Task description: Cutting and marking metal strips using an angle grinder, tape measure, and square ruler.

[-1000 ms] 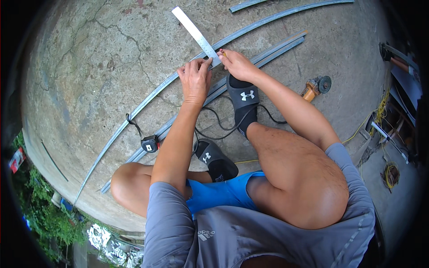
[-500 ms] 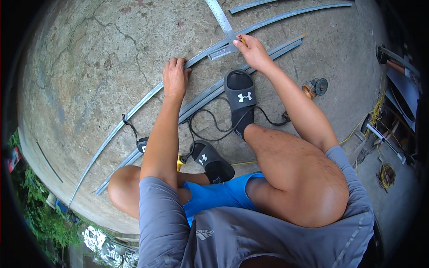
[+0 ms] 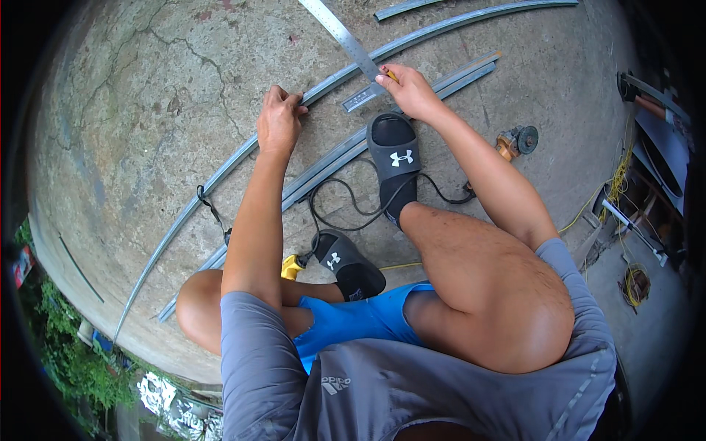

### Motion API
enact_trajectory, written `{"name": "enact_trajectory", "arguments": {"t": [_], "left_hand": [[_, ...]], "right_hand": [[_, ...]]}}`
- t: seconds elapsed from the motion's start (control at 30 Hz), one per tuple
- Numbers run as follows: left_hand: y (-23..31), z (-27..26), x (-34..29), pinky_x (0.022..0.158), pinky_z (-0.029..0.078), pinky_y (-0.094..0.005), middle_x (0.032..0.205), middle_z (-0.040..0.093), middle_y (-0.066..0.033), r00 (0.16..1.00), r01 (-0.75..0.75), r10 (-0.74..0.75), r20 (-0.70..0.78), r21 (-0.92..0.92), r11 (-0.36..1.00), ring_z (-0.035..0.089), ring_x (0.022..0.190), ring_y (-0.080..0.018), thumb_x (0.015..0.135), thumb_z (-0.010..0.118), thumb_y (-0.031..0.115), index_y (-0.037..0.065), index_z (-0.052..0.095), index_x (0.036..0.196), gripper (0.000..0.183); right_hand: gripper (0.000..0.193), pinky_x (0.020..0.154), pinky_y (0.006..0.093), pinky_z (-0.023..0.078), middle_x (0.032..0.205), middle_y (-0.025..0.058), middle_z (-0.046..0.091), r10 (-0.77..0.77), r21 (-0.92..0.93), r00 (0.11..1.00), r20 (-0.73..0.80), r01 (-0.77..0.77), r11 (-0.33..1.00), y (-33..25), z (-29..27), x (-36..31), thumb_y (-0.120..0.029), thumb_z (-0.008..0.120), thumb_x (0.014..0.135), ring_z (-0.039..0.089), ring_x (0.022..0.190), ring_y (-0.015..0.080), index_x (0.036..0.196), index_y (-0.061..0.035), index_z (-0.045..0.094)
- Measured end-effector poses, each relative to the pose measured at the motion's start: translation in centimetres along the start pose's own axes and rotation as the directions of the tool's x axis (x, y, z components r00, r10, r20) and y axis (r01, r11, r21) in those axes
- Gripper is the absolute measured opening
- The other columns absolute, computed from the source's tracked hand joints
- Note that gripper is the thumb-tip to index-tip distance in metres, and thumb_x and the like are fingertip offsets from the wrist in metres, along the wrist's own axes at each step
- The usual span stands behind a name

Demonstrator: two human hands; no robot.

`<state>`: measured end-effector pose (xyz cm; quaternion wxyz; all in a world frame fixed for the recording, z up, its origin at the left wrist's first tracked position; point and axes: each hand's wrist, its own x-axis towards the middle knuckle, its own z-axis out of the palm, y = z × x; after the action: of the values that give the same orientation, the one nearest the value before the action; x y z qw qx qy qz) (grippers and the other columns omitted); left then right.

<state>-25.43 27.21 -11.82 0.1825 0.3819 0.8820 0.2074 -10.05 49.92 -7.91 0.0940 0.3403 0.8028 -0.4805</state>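
A long grey metal channel [image 3: 334, 81] lies across the concrete floor and looks curved in this view. My left hand [image 3: 281, 123] is closed over its near edge, thumb and fingers pinching it. To the right, my right hand [image 3: 409, 92] grips a steel square [image 3: 346, 42] near its corner. A yellow pencil [image 3: 390, 72] sticks out from between the same fingers. The square's long blade crosses over the channel and points up and left. Its short leg [image 3: 362, 98] lies on the near side of the channel, apart from it.
More metal channels [image 3: 323, 167] lie beside my sandalled foot [image 3: 397, 151], and another piece [image 3: 408, 9] at the far edge. An angle grinder [image 3: 517, 142] rests right of my forearm. A black cable [image 3: 353, 195] loops near my feet, by a partly hidden yellow tool [image 3: 292, 266].
The square has turned, its far end swinging left, and its short leg has come away from the channel toward me. My left hand has shifted slightly left, still on the channel.
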Motion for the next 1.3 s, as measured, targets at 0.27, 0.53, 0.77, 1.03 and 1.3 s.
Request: {"name": "enact_trajectory", "arguments": {"t": [0.27, 0.53, 0.77, 1.03, 1.3], "left_hand": [[0.6, 0.1, -0.3, 0.086, 0.048, -0.0419, 0.102, 0.062, -0.0096, 0.998, 0.062, -0.062, -0.024, 0.021, 0.998, 0.060, 0.098, -0.0287, 0.083, 0.074, 0.031, 0.017, 0.068, 0.119, 0.039], [4.2, 0.8, -1.3, 0.103, 0.038, -0.0449, 0.122, 0.057, -0.0076, 0.987, -0.161, 0.160, -0.018, -0.027, 0.987, 0.052, 0.117, -0.0286, 0.072, 0.081, 0.021, 0.025, 0.052, 0.138, 0.073], [2.8, 2.4, -1.4, 0.099, 0.041, -0.0437, 0.127, 0.057, -0.0049, 0.990, -0.103, 0.100, -0.103, -0.019, 0.995, 0.053, 0.114, -0.0288, 0.073, 0.076, 0.007, 0.025, 0.062, 0.128, 0.059], [3.4, 2.2, -0.6, 0.099, 0.040, -0.0429, 0.128, 0.059, -0.0027, 0.996, -0.069, 0.070, -0.061, 0.025, 0.997, 0.053, 0.113, -0.0272, 0.077, 0.073, 0.011, 0.025, 0.061, 0.131, 0.056], [2.7, 2.2, -0.3, 0.098, 0.040, -0.0427, 0.130, 0.059, -0.0015, 0.997, -0.082, 0.082, -0.003, -0.065, 0.995, 0.053, 0.110, -0.0280, 0.078, 0.074, 0.013, 0.024, 0.062, 0.131, 0.055]], "right_hand": [[0.029, 0.072, 0.0381, 0.049, 0.083, 0.0190, 0.067, 0.033, 0.053, 0.999, 0.039, -0.035, 0.998, -0.4, 3.2, 1.0, -0.026, 0.065, 0.093, 0.064, 0.076, 0.0287, 0.101, 0.0013, 0.066], [0.023, 0.071, 0.0349, 0.047, 0.081, 0.0116, 0.068, 0.017, 0.299, 0.995, 0.097, -0.045, 0.953, 0.1, 7.3, 2.4, -0.022, 0.067, 0.091, 0.060, 0.074, 0.0174, 0.095, 0.0001, 0.066], [0.022, 0.073, 0.0321, 0.048, 0.088, 0.0076, 0.068, 0.042, 0.351, 0.974, 0.223, -0.121, 0.928, 1.3, 8.0, 3.4, -0.018, 0.068, 0.091, 0.060, 0.079, 0.0145, 0.102, 0.0005, 0.065], [0.024, 0.080, 0.0293, 0.050, 0.093, 0.0093, 0.069, 0.154, 0.399, 0.955, 0.253, -0.248, 0.883, 0.8, 7.7, 3.5, -0.009, 0.068, 0.090, 0.062, 0.088, 0.0144, 0.109, 0.0052, 0.064], [0.020, 0.083, 0.0301, 0.049, 0.095, 0.0108, 0.071, 0.195, 0.412, 0.930, 0.312, -0.317, 0.854, 0.3, 7.1, 3.6, -0.008, 0.066, 0.091, 0.065, 0.089, 0.0160, 0.107, 0.0043, 0.066]]}}
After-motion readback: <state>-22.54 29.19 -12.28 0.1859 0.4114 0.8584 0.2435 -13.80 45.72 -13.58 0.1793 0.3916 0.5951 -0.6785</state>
